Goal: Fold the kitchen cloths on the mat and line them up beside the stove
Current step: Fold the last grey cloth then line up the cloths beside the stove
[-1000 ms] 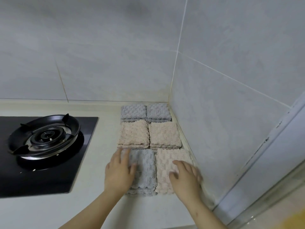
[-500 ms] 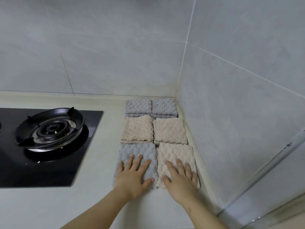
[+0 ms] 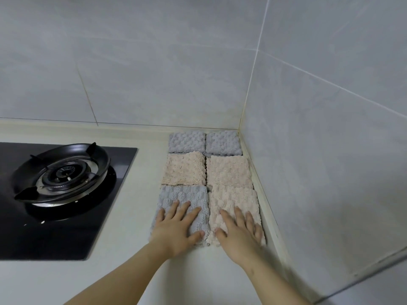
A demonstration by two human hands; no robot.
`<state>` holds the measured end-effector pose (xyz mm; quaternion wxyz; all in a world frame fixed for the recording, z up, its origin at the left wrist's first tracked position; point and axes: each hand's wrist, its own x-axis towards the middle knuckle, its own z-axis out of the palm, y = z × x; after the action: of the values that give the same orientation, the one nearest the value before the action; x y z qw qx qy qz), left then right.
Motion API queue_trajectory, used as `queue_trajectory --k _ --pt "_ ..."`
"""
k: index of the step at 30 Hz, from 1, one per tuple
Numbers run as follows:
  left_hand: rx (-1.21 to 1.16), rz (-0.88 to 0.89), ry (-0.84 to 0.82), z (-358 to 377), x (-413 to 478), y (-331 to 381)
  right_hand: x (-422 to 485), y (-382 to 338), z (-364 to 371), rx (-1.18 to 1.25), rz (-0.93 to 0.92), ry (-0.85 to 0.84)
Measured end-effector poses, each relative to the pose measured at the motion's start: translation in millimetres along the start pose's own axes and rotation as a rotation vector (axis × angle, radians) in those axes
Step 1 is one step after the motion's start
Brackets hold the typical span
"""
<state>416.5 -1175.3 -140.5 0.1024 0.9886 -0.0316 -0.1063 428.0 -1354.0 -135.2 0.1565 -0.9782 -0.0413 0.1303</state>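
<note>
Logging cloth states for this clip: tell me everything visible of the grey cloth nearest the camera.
The grey cloth is a folded, roughly square piece of fluffy, bumpy fabric, lying flat on the pale counter right of the stove. It fills the near-left place in a grid of six cloths. Its right edge meets a beige cloth; its far edge meets a second beige cloth. The left hand rests on its near half, fingers straight and spread.

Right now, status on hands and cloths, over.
Left hand flat on near grey cloth. Right hand flat on near beige cloth. Four folded cloths behind, beside stove. Nothing in the way.
</note>
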Motion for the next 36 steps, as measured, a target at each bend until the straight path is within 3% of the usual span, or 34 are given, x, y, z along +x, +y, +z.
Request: queue_trajectory --k 14,16,19,20,24,27,36 --pt "0.005 0.013 -0.040 -10.8 17.8 -1.6 19.7 -1.9 -4.7 0.033 0.013 0.004" --pt "-0.056 -0.013 0.082 -19.9 15.5 1.8 18.7 -5.1 -12.4 0.065 0.031 0.029" --pt "-0.182 -0.164 0.522 -37.7 24.9 0.0 21.9 -11.9 -34.2 0.187 0.084 0.267" --pt "-0.233 -0.224 0.576 -43.4 32.9 -3.9 25.2 -13.4 -40.5 0.199 0.082 0.333" --pt "-0.509 -0.423 0.276 -51.1 74.2 -26.6 49.4 -14.0 -45.5 0.129 0.076 0.337" --pt "-0.660 -0.426 0.125 -43.5 96.9 -36.8 70.0 -9.6 -41.2 0.083 0.104 0.264" --pt "-0.395 -0.364 0.001 -39.5 107.2 -20.9 86.0 -4.1 -35.4 0.000 0.099 0.124"
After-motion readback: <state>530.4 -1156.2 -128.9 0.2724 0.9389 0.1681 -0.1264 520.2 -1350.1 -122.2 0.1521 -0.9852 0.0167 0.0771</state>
